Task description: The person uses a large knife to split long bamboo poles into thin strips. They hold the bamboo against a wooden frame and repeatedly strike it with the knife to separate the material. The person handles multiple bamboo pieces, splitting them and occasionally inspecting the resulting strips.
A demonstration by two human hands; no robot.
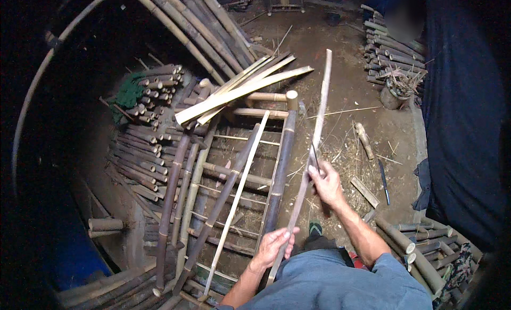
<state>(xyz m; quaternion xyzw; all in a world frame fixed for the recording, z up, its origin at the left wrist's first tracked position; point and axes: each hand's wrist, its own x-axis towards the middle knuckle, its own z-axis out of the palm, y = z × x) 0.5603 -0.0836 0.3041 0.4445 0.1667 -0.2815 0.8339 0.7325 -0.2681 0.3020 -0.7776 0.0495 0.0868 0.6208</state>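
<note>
A long, thin bamboo strip (321, 108) slants up and away in front of my body. My left hand (275, 246) is closed around its lower part, close to my shirt. Farther up, my right hand (327, 185) grips a knife; its dark, narrow blade (314, 152) lies against the strip's right edge. The thumb of that hand presses at the strip, and part of the knife's handle is hidden by the fingers. To the left of both hands stands a bamboo frame with rungs (277, 190), a pale slat (239, 195) lying along it.
Split bamboo pieces (242, 91) rest across the frame's far end. Cut bamboo poles (146, 155) are stacked at left, more poles (396, 51) at far right. On the littered floor lie a second knife (384, 182) and a short bamboo piece (364, 141). A bucket (394, 97) holds scraps.
</note>
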